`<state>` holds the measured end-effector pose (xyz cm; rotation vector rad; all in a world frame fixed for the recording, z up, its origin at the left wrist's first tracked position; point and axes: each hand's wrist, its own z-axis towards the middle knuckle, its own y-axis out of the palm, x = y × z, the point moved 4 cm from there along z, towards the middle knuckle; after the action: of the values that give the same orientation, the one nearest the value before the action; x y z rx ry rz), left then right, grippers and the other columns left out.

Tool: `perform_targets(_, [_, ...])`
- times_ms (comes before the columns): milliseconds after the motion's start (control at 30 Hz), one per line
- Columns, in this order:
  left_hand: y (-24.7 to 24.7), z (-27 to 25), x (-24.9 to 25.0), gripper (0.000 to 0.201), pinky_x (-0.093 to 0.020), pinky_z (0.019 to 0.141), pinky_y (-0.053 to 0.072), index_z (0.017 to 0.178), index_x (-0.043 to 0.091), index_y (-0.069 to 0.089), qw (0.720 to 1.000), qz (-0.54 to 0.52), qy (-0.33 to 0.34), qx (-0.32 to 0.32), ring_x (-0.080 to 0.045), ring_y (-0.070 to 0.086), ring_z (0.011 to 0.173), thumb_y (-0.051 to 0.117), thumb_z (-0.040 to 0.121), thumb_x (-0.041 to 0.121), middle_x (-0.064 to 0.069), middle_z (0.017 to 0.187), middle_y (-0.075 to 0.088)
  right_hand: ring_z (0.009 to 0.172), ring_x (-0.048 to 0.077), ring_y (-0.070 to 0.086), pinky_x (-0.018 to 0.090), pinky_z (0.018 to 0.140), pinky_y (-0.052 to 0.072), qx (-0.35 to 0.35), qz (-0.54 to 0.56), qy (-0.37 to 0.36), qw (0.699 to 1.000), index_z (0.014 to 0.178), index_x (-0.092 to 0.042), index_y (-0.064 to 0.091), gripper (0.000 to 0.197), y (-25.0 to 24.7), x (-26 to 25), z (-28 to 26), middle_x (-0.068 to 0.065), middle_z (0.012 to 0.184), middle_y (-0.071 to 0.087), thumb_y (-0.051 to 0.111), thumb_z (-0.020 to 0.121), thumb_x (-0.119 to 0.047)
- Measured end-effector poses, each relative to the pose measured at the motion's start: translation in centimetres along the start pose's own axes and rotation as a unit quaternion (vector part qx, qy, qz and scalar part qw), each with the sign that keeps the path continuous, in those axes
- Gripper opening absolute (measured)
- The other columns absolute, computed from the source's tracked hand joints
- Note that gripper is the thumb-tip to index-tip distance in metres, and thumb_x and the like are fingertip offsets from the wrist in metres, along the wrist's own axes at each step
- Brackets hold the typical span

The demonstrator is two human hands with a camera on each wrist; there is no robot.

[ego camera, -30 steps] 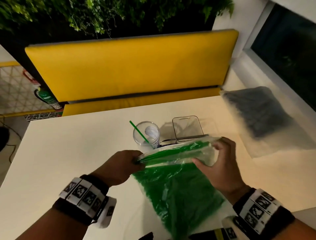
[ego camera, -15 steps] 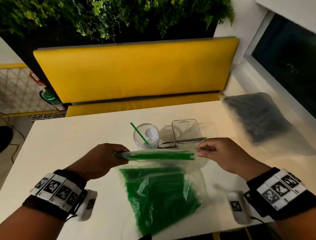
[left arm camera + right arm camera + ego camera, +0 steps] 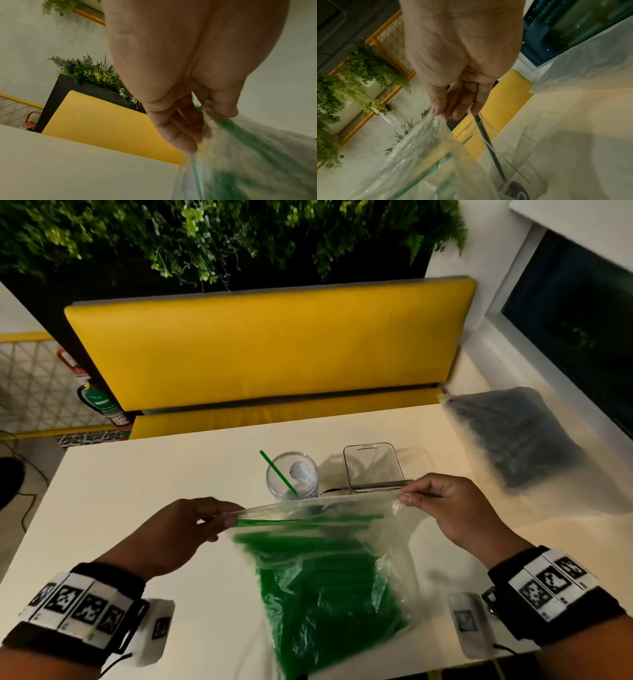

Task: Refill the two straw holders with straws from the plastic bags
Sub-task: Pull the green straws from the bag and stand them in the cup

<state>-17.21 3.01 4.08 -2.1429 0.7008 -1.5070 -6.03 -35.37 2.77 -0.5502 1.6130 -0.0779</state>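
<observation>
- The green bag (image 3: pixel 329 583) is held up over the near edge of the table (image 3: pixel 144 494), about the middle of that edge.
- Its top left corner is pinched by the left hand (image 3: pixel 178 537). Finger and thumb are pressed together on the plastic.
- Its top right corner is pinched by the right hand (image 3: pixel 448 508) in the same way.
- The top of the bag is pulled flat and tight between the two hands. It cannot be told if the mouth is open yet.
- The green straws (image 3: pixel 325 604) lie low in the bag, and a few lie across near the top.
- Two holders stand just behind the bag, near the middle of the table. The round holder (image 3: pixel 293 475) has one green straw (image 3: pixel 277 472) in it. The square holder (image 3: pixel 371 467) is just to its right, and almost nothing can be seen in it.
- The black bag (image 3: pixel 513 440) lies untouched at the far right corner of the table.
- The step in hand looks like opening the green bag. No refill has been done yet.
- Next, the mouth should be pulled apart. Then one hand must be freed, and a bunch of straws taken out and stood in a holder.
- The bag should be kept upright so that no straws are spilled.
</observation>
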Motion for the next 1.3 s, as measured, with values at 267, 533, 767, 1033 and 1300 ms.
perform_targets(267, [1.7,0.1,4.0,0.012,-0.007,0.056,0.041,0.067,0.017,0.075,0.992,-0.038,0.045,0.109,-0.001,0.061,0.062,0.086,0.073,0.016,0.012,0.069,0.073,0.110,0.008,0.053,0.035,0.097,0.044,-0.052,-0.310,-0.248,0.916,0.112,-0.030,0.066,0.032,3.8,-6.9,-0.2,-0.012,0.116,0.060,0.058,0.085,-0.046])
perform_targets(533, [3.9,0.9,7.8,0.035,-0.007,0.061,0.040,0.068,0.046,0.067,0.987,-0.009,0.155,0.042,0.004,0.060,0.063,0.081,0.079,0.016,0.025,0.064,0.066,0.084,0.005,0.064,0.034,0.077,0.054,-0.161,-0.178,-0.250,0.938,0.101,-0.029,0.073,0.019,12.3,-12.2,0.9,-0.011,0.093,0.073,0.071,0.085,-0.036])
perform_targets(767, [4.8,3.1,6.2,0.012,-0.026,0.069,0.054,0.083,0.022,0.075,0.993,-0.020,0.110,0.042,-0.009,0.066,0.067,0.068,0.093,0.022,0.006,0.073,0.072,0.086,0.003,0.068,0.034,0.080,0.057,-0.153,-0.187,-0.208,0.948,0.103,-0.025,0.076,0.021,11.5,-9.2,2.4,-0.008,0.097,0.075,0.076,0.082,-0.031])
perform_targets(1033, [1.0,4.0,3.0,0.014,-0.008,0.061,0.046,0.083,0.026,0.068,0.995,-0.008,0.065,0.078,-0.009,0.067,0.067,0.064,0.096,0.022,0.010,0.078,0.071,0.077,0.000,0.063,0.026,0.070,0.049,-0.128,-0.293,-0.111,0.941,0.085,-0.033,0.067,0.006,5.8,-5.5,3.6,-0.017,0.083,0.068,0.067,0.088,-0.028])
perform_targets(1300, [2.6,5.1,3.3,0.013,-0.015,0.066,0.053,0.083,0.022,0.069,0.994,-0.075,0.055,0.050,-0.009,0.068,0.068,0.064,0.096,0.020,-0.002,0.076,0.072,0.072,-0.002,0.062,0.027,0.068,0.052,-0.115,-0.331,-0.040,0.936,0.073,-0.031,0.064,0.013,1.5,-4.6,2.9,-0.016,0.075,0.068,0.072,0.082,-0.026])
